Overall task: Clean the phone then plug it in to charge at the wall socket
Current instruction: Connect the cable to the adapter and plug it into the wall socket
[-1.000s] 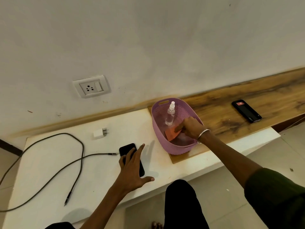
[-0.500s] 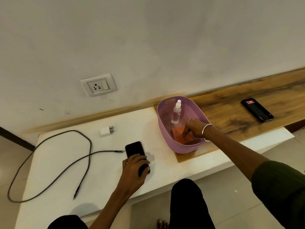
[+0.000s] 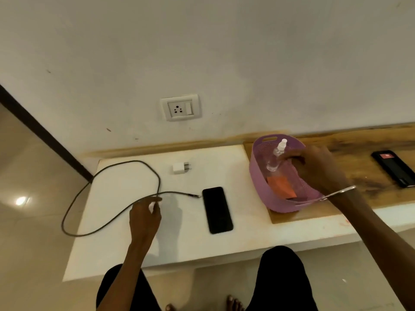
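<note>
A black phone [image 3: 217,209] lies face up on the white table [image 3: 224,162]. A grey cable [image 3: 107,173] loops at the left, its plug tip just left of the phone. My left hand [image 3: 143,218] has curled fingers at the spot where the cable crosses itself; I cannot tell whether it pinches it. A white charger adapter [image 3: 179,168] lies behind, below the wall socket [image 3: 179,107]. My right hand [image 3: 321,169] reaches into the purple basket [image 3: 258,176] and grips the clear spray bottle [image 3: 275,161]. An orange cloth [image 3: 280,186] lies on the basket floor.
The basket stands on a wooden board [image 3: 359,149] at the right. A second black phone [image 3: 395,169] with a red mark on its screen lies further right on the board. My knees and bare feet are just below the table's front edge.
My left hand left the phone and moved left to the cable. My right hand let go of the orange cloth and rose to the spray bottle. The view shifted left.
</note>
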Action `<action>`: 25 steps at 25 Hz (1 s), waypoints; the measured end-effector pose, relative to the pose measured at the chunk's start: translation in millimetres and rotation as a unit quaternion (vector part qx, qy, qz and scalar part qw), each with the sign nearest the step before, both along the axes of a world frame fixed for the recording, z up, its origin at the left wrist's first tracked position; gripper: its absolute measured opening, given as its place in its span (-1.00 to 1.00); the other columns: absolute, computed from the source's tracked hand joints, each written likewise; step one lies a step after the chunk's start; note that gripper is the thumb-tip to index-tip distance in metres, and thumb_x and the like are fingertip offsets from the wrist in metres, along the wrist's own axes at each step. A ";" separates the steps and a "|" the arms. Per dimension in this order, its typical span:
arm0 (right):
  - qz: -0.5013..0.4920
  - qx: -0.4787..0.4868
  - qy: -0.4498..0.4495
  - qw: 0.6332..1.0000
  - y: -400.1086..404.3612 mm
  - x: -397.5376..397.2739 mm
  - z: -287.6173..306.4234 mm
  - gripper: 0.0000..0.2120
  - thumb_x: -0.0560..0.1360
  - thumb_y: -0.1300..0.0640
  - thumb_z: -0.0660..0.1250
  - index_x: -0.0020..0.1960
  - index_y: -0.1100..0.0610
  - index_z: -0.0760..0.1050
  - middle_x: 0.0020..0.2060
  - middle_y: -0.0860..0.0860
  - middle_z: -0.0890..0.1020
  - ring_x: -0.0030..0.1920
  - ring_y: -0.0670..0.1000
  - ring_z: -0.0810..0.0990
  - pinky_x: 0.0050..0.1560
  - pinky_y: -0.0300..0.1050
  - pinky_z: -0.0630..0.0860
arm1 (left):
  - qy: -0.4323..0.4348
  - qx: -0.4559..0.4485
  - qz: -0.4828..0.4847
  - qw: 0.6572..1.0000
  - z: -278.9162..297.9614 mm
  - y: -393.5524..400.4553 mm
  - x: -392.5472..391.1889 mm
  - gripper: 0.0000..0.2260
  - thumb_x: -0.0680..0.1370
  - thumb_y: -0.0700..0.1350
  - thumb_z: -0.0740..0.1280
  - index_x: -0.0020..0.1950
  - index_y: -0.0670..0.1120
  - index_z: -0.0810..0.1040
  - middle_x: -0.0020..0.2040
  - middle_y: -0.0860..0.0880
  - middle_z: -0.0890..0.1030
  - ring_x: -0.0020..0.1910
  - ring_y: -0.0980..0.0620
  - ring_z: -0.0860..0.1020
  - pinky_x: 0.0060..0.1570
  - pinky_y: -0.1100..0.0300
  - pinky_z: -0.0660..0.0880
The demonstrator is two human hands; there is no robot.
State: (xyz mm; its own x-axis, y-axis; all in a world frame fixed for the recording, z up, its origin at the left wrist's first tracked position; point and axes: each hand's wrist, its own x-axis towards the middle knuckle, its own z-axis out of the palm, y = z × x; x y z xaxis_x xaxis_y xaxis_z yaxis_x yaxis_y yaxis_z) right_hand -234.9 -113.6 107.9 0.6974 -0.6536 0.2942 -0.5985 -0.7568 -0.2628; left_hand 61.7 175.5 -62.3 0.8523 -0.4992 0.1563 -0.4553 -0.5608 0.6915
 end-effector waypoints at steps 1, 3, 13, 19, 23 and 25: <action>0.019 0.004 -0.015 1.000 14.8 13.2 6.0 -0.71 0.47 0.32 0.32 -0.05 -0.03 0.69 -0.20 -0.05 0.73 -0.29 -0.04 0.60 -0.28 -0.25 0.45 | 0.016 -0.006 0.026 1.000 1.5 3.5 8.0 -0.80 0.52 -0.33 0.36 0.01 -0.07 0.69 -0.06 -0.05 0.71 -0.19 0.11 0.54 -0.11 0.19 0.47; 0.057 0.047 -0.026 0.997 38.3 42.8 6.8 -0.70 0.50 0.30 0.29 -0.01 -0.05 0.68 -0.20 -0.11 0.70 -0.28 -0.08 0.62 -0.27 -0.28 0.52 | 0.045 -0.021 0.055 0.997 3.2 10.4 21.0 -0.74 0.50 -0.40 0.30 0.03 -0.13 0.69 0.00 -0.06 0.72 -0.09 0.02 0.62 -0.05 0.19 0.49; 0.104 0.265 0.102 0.953 69.7 231.1 -129.4 -0.62 0.50 0.32 0.29 0.29 0.11 0.50 0.24 0.12 0.57 0.17 0.11 0.58 0.25 -0.06 0.46 | 0.071 -0.084 0.121 0.987 -2.6 34.0 49.4 -0.69 0.42 -0.48 0.28 -0.07 -0.17 0.71 -0.08 -0.09 0.73 -0.06 -0.09 0.69 -0.01 0.12 0.59; 0.100 0.219 0.195 0.951 35.7 281.0 -168.2 -0.40 0.43 0.15 0.43 0.43 0.03 0.32 0.29 0.18 0.44 0.31 0.20 0.41 0.31 0.13 0.40 | -0.071 0.049 -0.202 0.976 -16.5 -56.9 5.9 -0.53 0.45 -0.43 0.27 0.26 -0.04 0.64 0.20 -0.07 0.66 0.13 -0.14 0.59 0.16 0.04 0.49; 0.088 0.212 0.152 0.961 29.1 271.5 -179.5 -0.55 0.38 0.00 0.47 0.24 0.02 0.48 0.12 0.08 0.56 0.17 0.13 0.51 0.15 0.13 0.50 | -0.103 0.099 -0.253 0.957 -38.5 -78.7 -6.2 -0.73 0.53 -0.26 0.38 0.19 -0.04 0.67 0.14 -0.08 0.65 0.12 -0.15 0.55 0.14 0.04 0.42; 0.091 0.212 0.120 0.966 32.1 270.6 -182.3 -0.64 0.40 0.03 0.46 0.16 0.05 0.53 0.06 0.06 0.60 0.11 0.11 0.55 0.10 0.11 0.53 | -0.112 0.109 -0.240 0.958 -39.9 -81.2 -6.3 -0.83 0.53 -0.22 0.40 0.07 -0.05 0.70 -0.04 -0.05 0.64 0.00 -0.12 0.53 0.03 0.09 0.39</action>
